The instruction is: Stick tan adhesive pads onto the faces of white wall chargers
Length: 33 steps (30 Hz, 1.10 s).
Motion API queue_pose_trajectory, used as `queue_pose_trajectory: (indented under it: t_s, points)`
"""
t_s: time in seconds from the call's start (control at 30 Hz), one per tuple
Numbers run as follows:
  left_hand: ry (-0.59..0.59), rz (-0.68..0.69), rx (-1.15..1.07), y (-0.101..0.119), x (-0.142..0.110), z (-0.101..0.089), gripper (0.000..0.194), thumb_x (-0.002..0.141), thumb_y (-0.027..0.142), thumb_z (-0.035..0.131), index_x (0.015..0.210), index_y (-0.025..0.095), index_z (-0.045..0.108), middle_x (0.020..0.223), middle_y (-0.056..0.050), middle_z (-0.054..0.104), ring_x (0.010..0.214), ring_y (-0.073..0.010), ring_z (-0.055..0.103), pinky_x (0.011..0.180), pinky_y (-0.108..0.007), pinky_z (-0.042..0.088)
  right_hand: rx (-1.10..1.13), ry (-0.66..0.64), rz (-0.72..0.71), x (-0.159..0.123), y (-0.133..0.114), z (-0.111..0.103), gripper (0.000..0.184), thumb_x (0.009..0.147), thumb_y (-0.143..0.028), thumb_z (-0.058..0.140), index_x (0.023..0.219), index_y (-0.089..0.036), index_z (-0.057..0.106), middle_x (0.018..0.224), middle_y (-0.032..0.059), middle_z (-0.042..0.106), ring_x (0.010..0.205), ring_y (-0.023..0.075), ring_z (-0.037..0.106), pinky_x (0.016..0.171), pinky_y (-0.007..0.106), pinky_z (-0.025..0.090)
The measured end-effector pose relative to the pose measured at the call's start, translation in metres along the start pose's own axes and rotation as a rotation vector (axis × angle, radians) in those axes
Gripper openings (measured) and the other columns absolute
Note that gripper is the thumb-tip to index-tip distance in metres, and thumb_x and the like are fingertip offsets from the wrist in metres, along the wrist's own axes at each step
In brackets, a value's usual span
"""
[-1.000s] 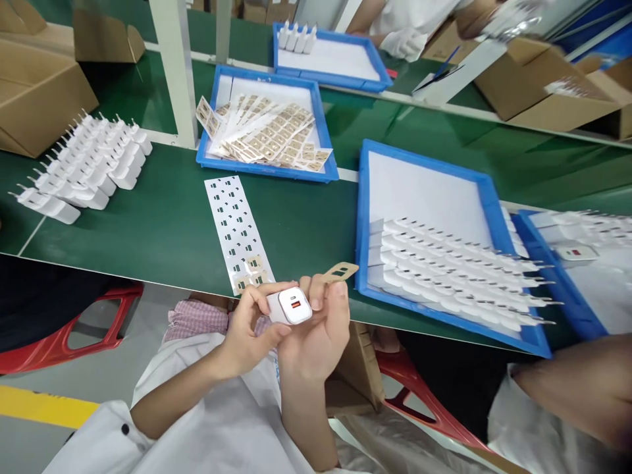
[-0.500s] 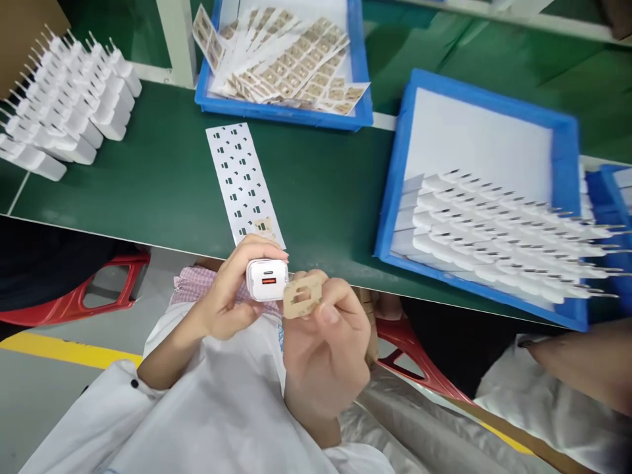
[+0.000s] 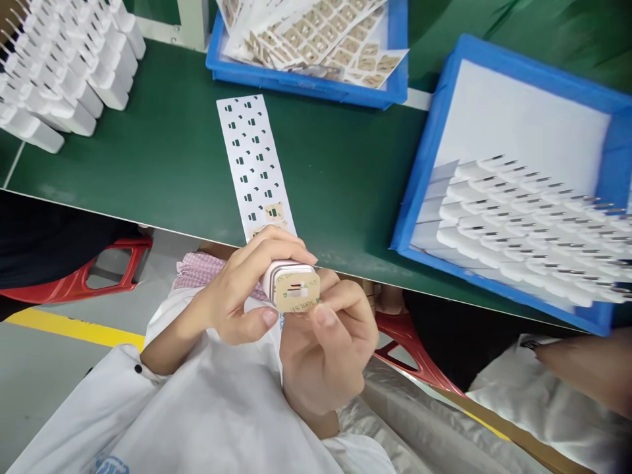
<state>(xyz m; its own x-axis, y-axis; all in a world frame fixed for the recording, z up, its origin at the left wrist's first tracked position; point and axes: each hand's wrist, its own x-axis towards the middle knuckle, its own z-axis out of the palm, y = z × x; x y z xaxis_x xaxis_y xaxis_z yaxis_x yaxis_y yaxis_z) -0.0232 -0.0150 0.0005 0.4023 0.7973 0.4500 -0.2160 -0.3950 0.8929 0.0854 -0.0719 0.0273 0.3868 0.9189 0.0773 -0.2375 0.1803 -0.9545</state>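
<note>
My left hand (image 3: 247, 286) is closed around a white charger (image 3: 269, 280), fingers over its top and thumb below. A tan adhesive sticker (image 3: 291, 301) with a cut-out lies over the charger's port end, and slivers of the ports show through the opening. My right hand (image 3: 333, 342) pinches the sticker's lower right edge between thumb and forefinger. Whether the sticker touches the whole face I cannot tell. Just beyond my hands, on the green bench, lies a white backing sheet (image 3: 254, 151) with rows of small holes and a few tan stickers at its near end.
A blue tray (image 3: 296, 82) at the back holds fanned sticker sheets. To the right, another blue tray (image 3: 419, 197) holds rows of white chargers (image 3: 523, 230) with metal prongs. More chargers (image 3: 74, 79) stand at left. Red stools (image 3: 118, 270) and a person's arm (image 3: 587, 368) flank me.
The sticker has gone from beside the charger to over its port end. The charger has shifted right, towards my right hand. The view has also moved slightly.
</note>
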Motion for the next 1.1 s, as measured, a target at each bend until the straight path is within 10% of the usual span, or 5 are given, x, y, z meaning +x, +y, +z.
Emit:
queue_pose_trajectory:
  t_s: [1.1]
  points:
    - [0.032,0.146,0.105,-0.0032,0.0007,0.0045,0.044,0.095,0.054,0.054,0.123,0.021,0.057,0.105,-0.008,0.06,0.095,-0.0224,0.061,0.078,-0.039,0.055,0.07,-0.023,-0.043,-0.0007,0.0027,-0.0003,0.019,0.088,-0.02,0.059,0.072,-0.022,0.051,0.061,-0.0042,0.042,0.055,0.0123,0.041,0.057,0.028,0.04]
